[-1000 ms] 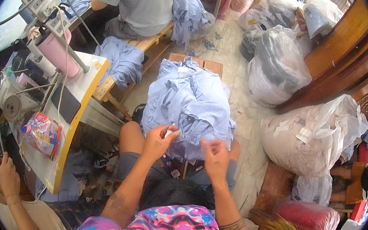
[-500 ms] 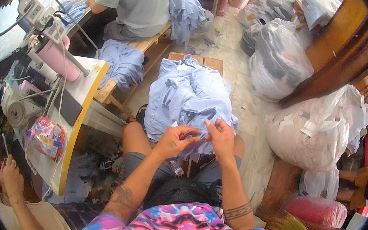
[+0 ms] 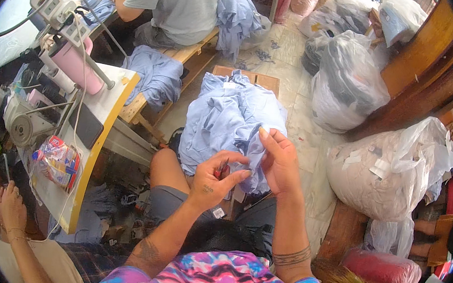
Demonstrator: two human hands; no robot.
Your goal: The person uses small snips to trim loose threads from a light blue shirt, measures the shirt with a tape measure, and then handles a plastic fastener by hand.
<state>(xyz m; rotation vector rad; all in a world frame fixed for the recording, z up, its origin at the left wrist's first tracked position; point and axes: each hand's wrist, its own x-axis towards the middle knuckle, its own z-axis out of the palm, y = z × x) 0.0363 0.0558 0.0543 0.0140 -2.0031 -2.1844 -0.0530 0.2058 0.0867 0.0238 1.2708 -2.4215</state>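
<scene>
Left hand [image 3: 213, 182]: half curled, with a small red-and-dark tool [image 3: 222, 169] held in the palm; thumb and forefinger extended toward the cloth, a narrow gap between the tips. Right hand [image 3: 278, 164]: bent inward, fingers close together, thumb and fingertips at a raised fold; firm pinch or mere contact, cannot tell. Beneath and beyond both hands, light blue cloth [image 3: 218, 115]: soft, matt, heaped in loose creases, with a small white label near the far side and a darker fold close to the right hand. Spread over a low wooden stand [image 3: 269, 83], leaving bare only a strip along the far edge; draped past the near edge toward the lap.

To the left, a white table [image 3: 110, 108] with a yellow edge: pink tumbler [image 3: 81, 69] toward the far end, dark flat slab [image 3: 89, 127] along the right edge, red-and-blue package [image 3: 59, 164] farther toward the near corner. Beyond the table's far right corner, a wooden bench [image 3: 195, 48] with more blue cloth and a seated person in grey [image 3: 180, 10]. To the right, on the floor, bulging plastic bags [image 3: 350, 83].
</scene>
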